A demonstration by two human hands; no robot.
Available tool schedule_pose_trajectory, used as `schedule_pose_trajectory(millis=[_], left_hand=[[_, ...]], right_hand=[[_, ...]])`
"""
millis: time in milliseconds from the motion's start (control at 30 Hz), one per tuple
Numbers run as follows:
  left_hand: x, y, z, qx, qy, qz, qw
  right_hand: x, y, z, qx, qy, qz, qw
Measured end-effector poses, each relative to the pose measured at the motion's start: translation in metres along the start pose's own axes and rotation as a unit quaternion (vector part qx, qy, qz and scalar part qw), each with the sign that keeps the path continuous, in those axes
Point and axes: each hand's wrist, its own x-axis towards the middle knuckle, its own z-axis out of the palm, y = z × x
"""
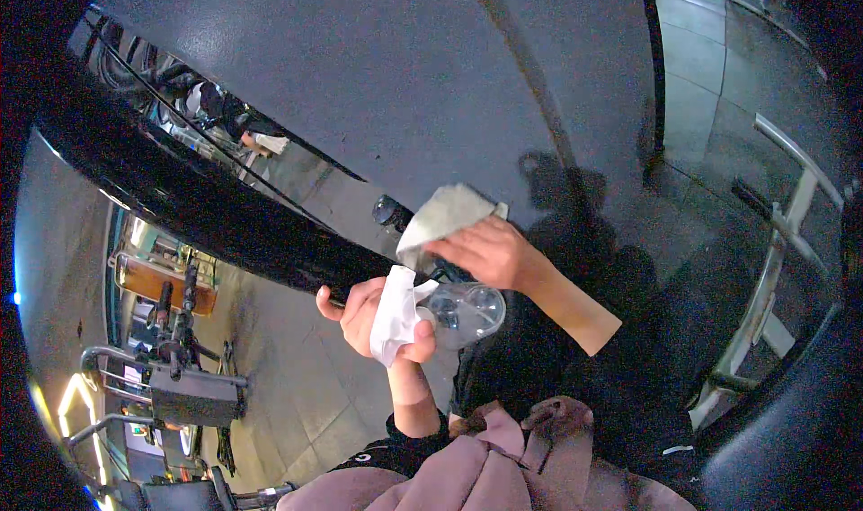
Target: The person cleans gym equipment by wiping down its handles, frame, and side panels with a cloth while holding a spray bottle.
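My left hand [367,319] grips a clear plastic spray bottle [472,314] by its white trigger head [396,315]. The bottle's body points to the right, below my other hand. My right hand [489,251] holds a folded whitish cloth [446,218], with the fingers pressed along its lower edge. Just beyond the cloth, a dark rounded knob or bar end [390,211] shows partly. A long glossy black bar [222,214] runs from the upper left down to my left hand. Whether the cloth touches the bar or knob, I cannot tell.
A broad dark grey surface [404,73] fills the top, with a shadow across it. Gym equipment [195,393] stands on the tiled floor [290,376] at left. A metal frame [762,309] is at right. A strip at upper left shows a hand with a white cloth [273,141], possibly a reflection.
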Motion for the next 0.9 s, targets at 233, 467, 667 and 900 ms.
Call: schedule_pose_trajectory(millis=[233, 467, 667, 900], left_hand=[[-0.005, -0.002, -0.006, 0.037, -0.046, -0.001, 0.998], [-0.006, 0.002, 0.012, -0.026, 0.010, 0.002, 1.000], [-0.005, 0.001, 0.007, -0.034, 0.012, 0.009, 0.999], [-0.009, -0.003, 0.001, 0.005, -0.014, 0.011, 1.000]], right_hand=[[0.001, 0.023, -0.026, -0.011, -0.079, -0.067, 0.995], [-0.020, 0.060, -0.052, -0.106, -0.043, 0.042, 0.992], [-0.014, 0.060, -0.039, -0.097, 0.081, 0.129, 0.984], [-0.023, 0.016, -0.017, -0.098, -0.029, 0.078, 0.992]])
